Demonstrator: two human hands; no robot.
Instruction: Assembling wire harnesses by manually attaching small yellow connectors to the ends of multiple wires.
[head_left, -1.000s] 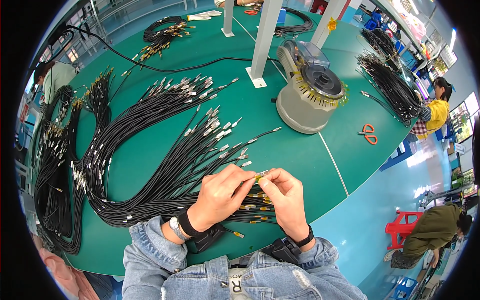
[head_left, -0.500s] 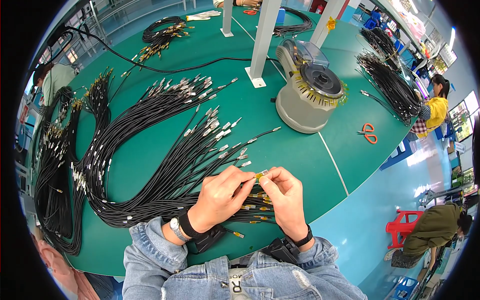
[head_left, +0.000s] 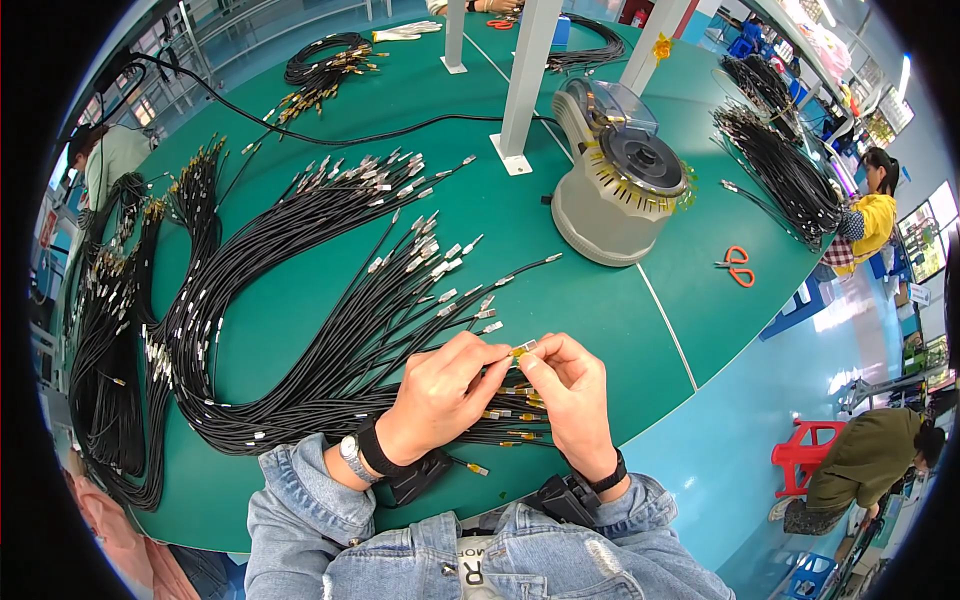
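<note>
In front of me, both hands meet at a cable connector (head_left: 528,346), a small silvery end with a piece of yellow tape around it. My left hand (head_left: 435,395) is closed in a pinch at the connector's left side. Thumb and forefinger of my right hand (head_left: 573,400) pinch the taped part from the right, covering some of it. Under and beside my left hand spreads a thick bundle of black cables (head_left: 310,375) with silvery connectors. Several ends just below my hands carry yellow tape (head_left: 515,414).
A round grey tape dispenser (head_left: 610,225) with yellow strips around its top stands beyond my right hand. Orange-handled scissors (head_left: 739,268) lie to the right. Grey posts (head_left: 527,90) rise from the green table (head_left: 560,310). More cable bundles (head_left: 785,175) lie far right.
My hands and the connector stay almost in place. At the far right, a person by the red stool has shifted slightly.
</note>
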